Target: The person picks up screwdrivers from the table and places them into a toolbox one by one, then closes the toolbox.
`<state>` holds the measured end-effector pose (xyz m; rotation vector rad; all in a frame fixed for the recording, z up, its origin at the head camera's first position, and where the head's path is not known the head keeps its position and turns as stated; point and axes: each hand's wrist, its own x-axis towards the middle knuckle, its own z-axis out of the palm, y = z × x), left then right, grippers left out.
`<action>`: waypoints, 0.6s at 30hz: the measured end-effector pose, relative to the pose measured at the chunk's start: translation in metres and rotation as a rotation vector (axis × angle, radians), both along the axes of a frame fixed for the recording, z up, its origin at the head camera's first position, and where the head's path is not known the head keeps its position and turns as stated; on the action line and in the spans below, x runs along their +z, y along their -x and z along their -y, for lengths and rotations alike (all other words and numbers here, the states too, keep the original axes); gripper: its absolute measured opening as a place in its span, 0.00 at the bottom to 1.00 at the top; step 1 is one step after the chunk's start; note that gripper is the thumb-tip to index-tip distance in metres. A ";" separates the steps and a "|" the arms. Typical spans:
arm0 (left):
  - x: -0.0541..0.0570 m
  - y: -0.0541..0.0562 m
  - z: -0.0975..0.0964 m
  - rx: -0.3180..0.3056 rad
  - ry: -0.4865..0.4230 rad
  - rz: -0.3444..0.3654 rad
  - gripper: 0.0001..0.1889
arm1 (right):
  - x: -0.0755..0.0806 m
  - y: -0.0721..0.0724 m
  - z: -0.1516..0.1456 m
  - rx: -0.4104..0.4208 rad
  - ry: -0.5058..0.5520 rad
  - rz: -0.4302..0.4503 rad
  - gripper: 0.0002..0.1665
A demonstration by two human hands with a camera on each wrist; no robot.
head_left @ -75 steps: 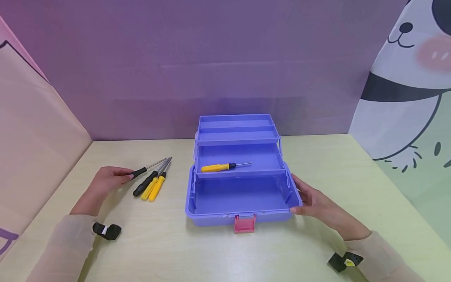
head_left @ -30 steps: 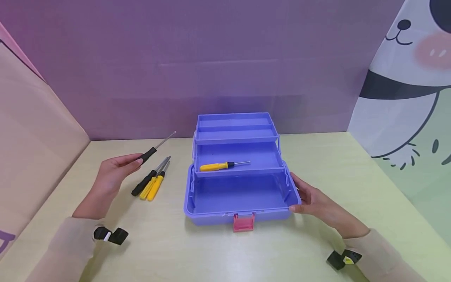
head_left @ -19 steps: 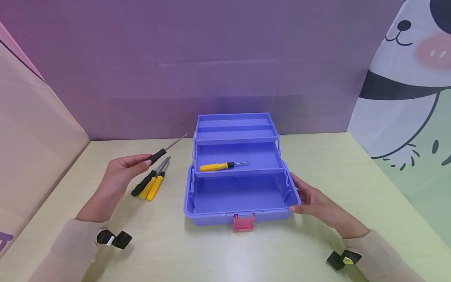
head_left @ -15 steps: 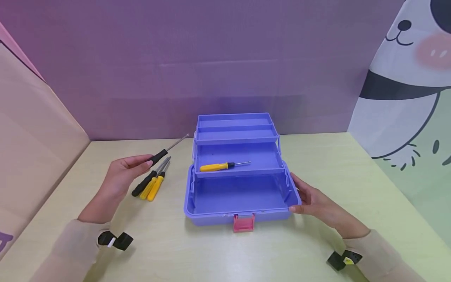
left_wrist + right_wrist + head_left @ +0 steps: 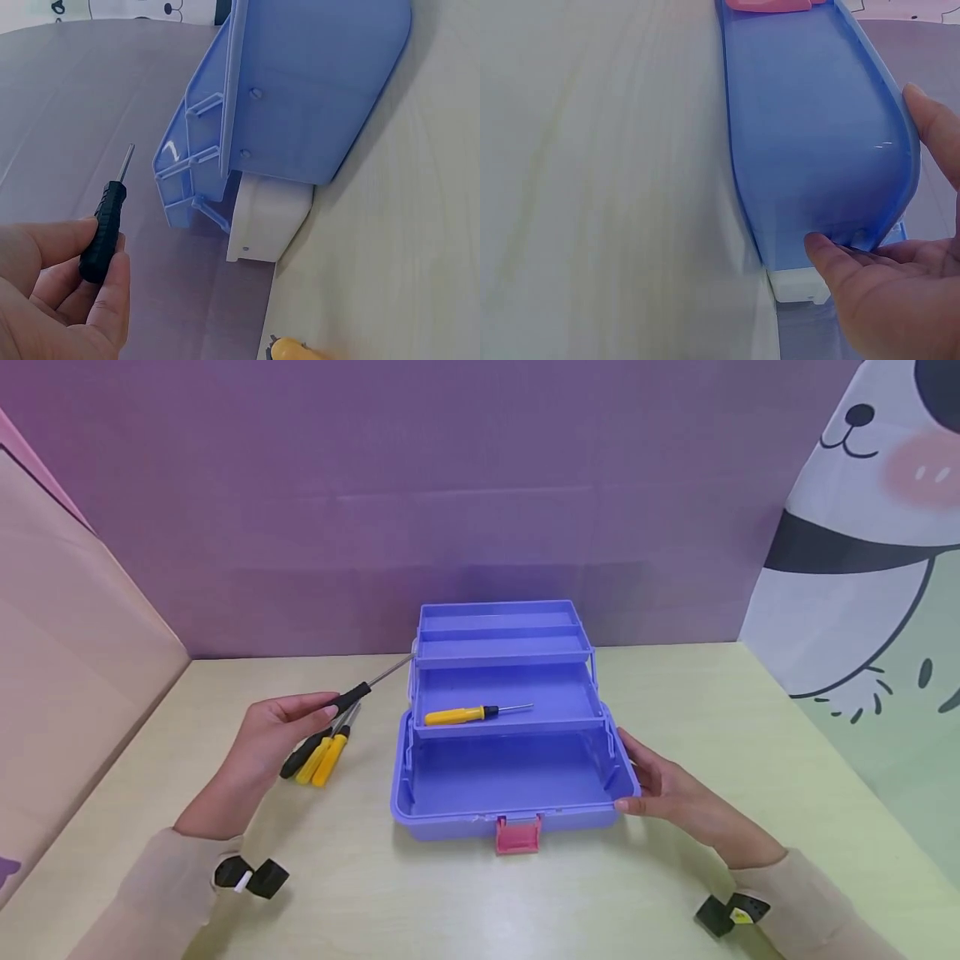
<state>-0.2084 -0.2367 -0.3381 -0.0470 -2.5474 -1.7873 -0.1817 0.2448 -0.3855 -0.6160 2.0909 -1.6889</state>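
My left hand point(image 5: 277, 739) pinches the black handle of a screwdriver point(image 5: 351, 698) between thumb and fingers. Its shaft points up and right, the tip overlapping the left edge of the purple-blue toolbox point(image 5: 457, 828). In the left wrist view the screwdriver point(image 5: 105, 232) stands out from the fingers, beside the tiered trays. My right hand point(image 5: 671, 793) holds the toolbox by its front right corner; the right wrist view has thumb and fingers spread over the wall point(image 5: 817, 135). A yellow screwdriver point(image 5: 455, 717) lies in the middle tray point(image 5: 487, 681) of the opened toolbox.
Left of the toolbox, another black screwdriver point(image 5: 298, 758) and two yellow ones, including the outer yellow screwdriver point(image 5: 330, 764), lie together on the pale table point(image 5: 360, 893). A pink latch point(image 5: 517, 837) hangs at the toolbox's front. A purple backdrop point(image 5: 315, 527) rises behind the table.
My left hand has lifted the black screwdriver off the table beside the others and carried it right, over them toward the toolbox. My right hand has stayed at the corner.
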 end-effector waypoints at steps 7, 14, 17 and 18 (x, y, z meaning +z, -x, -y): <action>0.003 -0.001 -0.009 0.015 0.055 0.046 0.28 | 0.000 0.000 -0.001 -0.019 -0.013 0.003 0.57; 0.007 -0.004 -0.019 0.013 0.072 0.060 0.28 | 0.001 -0.001 0.001 -0.009 -0.006 -0.006 0.57; 0.008 -0.005 -0.023 0.007 0.067 0.033 0.27 | 0.000 -0.001 0.001 -0.005 -0.005 -0.014 0.57; 0.008 -0.005 -0.024 0.007 0.065 0.025 0.26 | 0.000 -0.001 0.001 -0.005 -0.005 -0.015 0.57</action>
